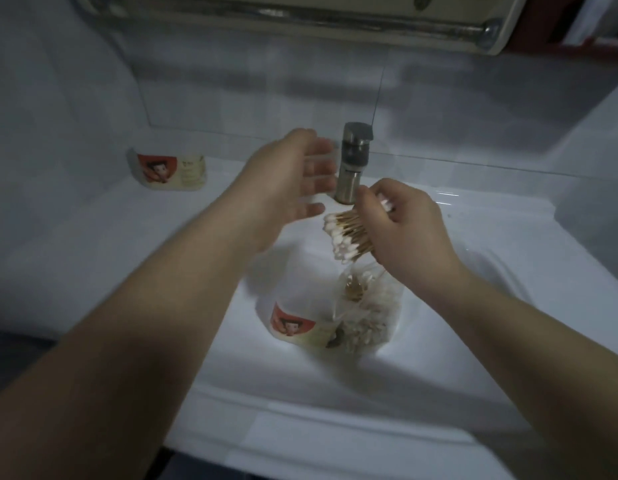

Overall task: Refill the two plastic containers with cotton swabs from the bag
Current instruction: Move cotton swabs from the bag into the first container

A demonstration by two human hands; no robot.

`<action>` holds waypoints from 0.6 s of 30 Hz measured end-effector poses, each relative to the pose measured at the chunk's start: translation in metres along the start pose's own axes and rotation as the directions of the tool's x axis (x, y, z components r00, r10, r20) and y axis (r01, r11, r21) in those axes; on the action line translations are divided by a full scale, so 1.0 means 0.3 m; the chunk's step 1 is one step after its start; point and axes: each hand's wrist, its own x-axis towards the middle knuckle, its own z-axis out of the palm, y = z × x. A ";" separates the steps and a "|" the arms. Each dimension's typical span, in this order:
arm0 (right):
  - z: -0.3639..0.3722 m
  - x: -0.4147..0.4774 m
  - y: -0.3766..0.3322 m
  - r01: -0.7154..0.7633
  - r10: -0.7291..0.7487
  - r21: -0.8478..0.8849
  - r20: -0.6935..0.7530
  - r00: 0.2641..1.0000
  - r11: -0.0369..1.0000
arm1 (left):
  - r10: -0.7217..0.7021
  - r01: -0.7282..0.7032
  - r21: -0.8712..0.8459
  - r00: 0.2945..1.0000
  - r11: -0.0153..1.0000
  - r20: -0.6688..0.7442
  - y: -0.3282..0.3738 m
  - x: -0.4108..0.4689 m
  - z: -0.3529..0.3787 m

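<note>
Right hand point(401, 223) over sink basin point(210, 348), fingers curled round bundle of cotton swabs point(349, 237), white tips fanning down-left. Left hand point(293, 178) beside tap point(352, 161), fingers straight and loosely spread, holding nothing. Clear bag point(370, 313) of swabs lies in basin, touching labelled container point(297, 323). Second container point(169, 169) on counter point(93, 237) at back left, well apart.

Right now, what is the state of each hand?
Left hand: open, holding nothing.
Right hand: closed on swabs.
</note>
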 end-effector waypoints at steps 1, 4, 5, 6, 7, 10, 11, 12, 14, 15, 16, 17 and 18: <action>0.008 0.002 -0.019 0.033 -0.032 -0.041 0.024 0.999 0.999 | 0.033 -0.033 0.064 0.999 0.997 -0.001 0.016 0.000 -0.031; 0.045 0.010 -0.063 0.168 -0.141 -0.206 0.139 0.980 0.964 | 0.010 -0.005 0.183 1.000 0.983 -0.025 -0.022 0.021 -0.097; 0.066 0.013 -0.066 0.228 -0.184 -0.260 0.184 0.966 0.938 | -0.034 0.041 0.203 0.999 0.978 -0.037 -0.064 0.028 -0.113; 0.089 0.017 -0.062 0.298 -0.232 -0.322 0.228 0.946 0.899 | -0.080 0.089 0.220 0.995 0.971 -0.051 -0.117 0.037 -0.129; 0.118 0.019 -0.049 0.360 -0.270 -0.381 0.269 0.924 0.852 | -0.117 0.129 0.246 0.991 0.961 -0.061 -0.173 0.044 -0.144; 0.188 0.018 0.023 0.368 -0.237 -0.457 0.320 0.917 0.810 | -0.165 0.120 0.500 0.985 0.858 0.048 -0.312 0.046 -0.185; 0.200 0.010 0.047 0.325 -0.184 -0.461 0.325 0.928 0.825 | -0.187 0.074 0.585 0.973 0.808 0.136 -0.336 0.043 -0.195; 0.208 0.002 0.072 0.276 -0.117 -0.472 0.337 0.934 0.838 | -0.211 0.024 0.628 0.951 0.778 0.224 -0.351 0.041 -0.204; 0.217 -0.010 0.111 0.181 0.029 -0.510 0.376 0.926 0.841 | -0.256 -0.031 0.658 0.906 0.753 0.336 -0.363 0.036 -0.220; 0.214 -0.013 0.123 0.131 0.096 -0.517 0.389 0.916 0.846 | -0.272 -0.064 0.684 0.887 0.726 0.372 -0.367 0.036 -0.221; 0.207 -0.015 0.134 0.087 0.139 -0.508 0.391 0.910 0.857 | -0.285 -0.107 0.723 0.872 0.683 0.398 -0.375 0.040 -0.218; 0.201 -0.014 0.138 0.062 0.152 -0.488 0.386 0.910 0.870 | -0.290 -0.149 0.754 0.862 0.640 0.416 -0.382 0.046 -0.216; 0.197 -0.013 0.144 0.046 0.157 -0.473 0.380 0.912 0.880 | -0.299 -0.181 0.777 0.852 0.602 0.430 -0.394 0.054 -0.208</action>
